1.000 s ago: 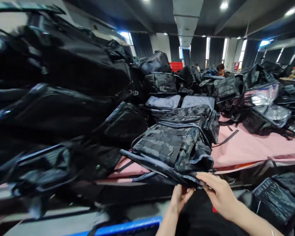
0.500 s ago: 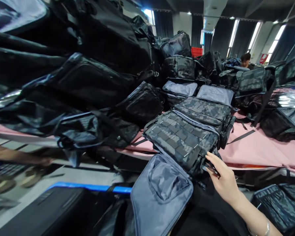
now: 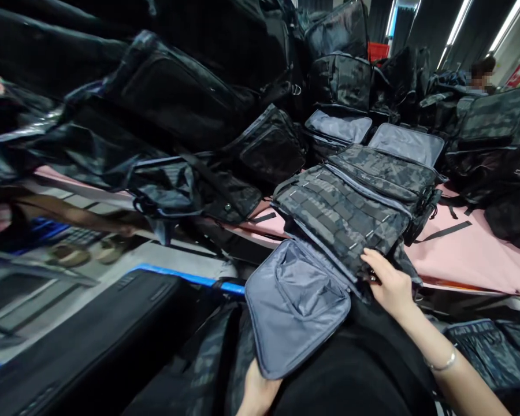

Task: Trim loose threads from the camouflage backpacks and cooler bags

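The camouflage backpack (image 3: 342, 208) is laid across the near edge of the pink tabletop (image 3: 476, 260), patterned side up, and its grey-lined flap (image 3: 264, 323) has been turned out beyond that edge. A second ago the flap was still bunched at the bag's near corner, where both hands were brought together; now it is spread toward the wearer, with the lining and a loose inner pocket (image 3: 305, 283) exposed. The hands have been parted as well. The left hand (image 3: 260, 390), out of sight half a second ago, is now placed at the flap's lowest corner; its fingers are covered by the cloth, so whether they are clamped cannot be told. The right hand (image 3: 390, 286) has been kept at the bag's near-right corner, its fingers bent against the dark edge; whether anything is pinched between them cannot be made out. By this, it is judged, the bag has been brought into an opened-out state, attended at two separated points. Below the tabletop's near edge, a blue bar (image 3: 190, 276) and a black case (image 3: 125, 312) are seen.
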Demonstrator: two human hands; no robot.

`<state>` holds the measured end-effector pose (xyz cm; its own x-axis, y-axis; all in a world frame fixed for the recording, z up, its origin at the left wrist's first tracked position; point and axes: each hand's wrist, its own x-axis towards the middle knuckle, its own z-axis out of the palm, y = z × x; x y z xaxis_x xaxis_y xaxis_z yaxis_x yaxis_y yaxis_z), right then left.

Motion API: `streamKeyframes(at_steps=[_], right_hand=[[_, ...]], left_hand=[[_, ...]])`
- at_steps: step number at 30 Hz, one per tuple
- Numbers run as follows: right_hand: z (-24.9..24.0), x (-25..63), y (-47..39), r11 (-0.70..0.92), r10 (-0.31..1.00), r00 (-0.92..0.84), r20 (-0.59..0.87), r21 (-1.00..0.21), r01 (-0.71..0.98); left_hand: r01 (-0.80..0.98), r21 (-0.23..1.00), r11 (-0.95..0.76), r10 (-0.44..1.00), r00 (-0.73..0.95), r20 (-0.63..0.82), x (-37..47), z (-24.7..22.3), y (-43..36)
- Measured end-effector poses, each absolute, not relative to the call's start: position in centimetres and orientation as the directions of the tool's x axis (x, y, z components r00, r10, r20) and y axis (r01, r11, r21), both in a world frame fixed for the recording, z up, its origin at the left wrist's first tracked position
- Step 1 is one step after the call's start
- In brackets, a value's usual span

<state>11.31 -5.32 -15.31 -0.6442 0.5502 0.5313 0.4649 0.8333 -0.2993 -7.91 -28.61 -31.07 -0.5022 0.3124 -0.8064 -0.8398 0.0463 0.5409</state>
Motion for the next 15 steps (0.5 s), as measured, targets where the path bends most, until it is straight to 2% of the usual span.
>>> streamKeyframes(at_steps=[2,4,9,15], right_hand=[[-15.0,11.9,-3.9,0.825,0.563,-0.616,0.551,-0.332,0.457],[-14.7,12.5,-2.5,0.805,0.591,-0.590,0.550,-0.366,0.466],[-14.3,13.9,-0.1,0.766,0.641,-0.537,0.548,-0.419,0.488],[-15.4,13.4,-0.7,0.783,0.622,-0.549,0.558,-0.428,0.452]], left_hand=[[-0.913,0.407,-0.024,0.419,-0.379,-0.825,-8.2,-30.1,-28.4],[-0.935,0.353,-0.044,0.497,-0.327,-0.803,-8.1,-29.2,-27.9],[-0.854,0.520,-0.005,0.471,-0.460,-0.752,-6.5,-28.3,-27.0],[-0.847,0.531,0.029,0.452,-0.462,-0.763,-6.3,-28.5,-27.6]])
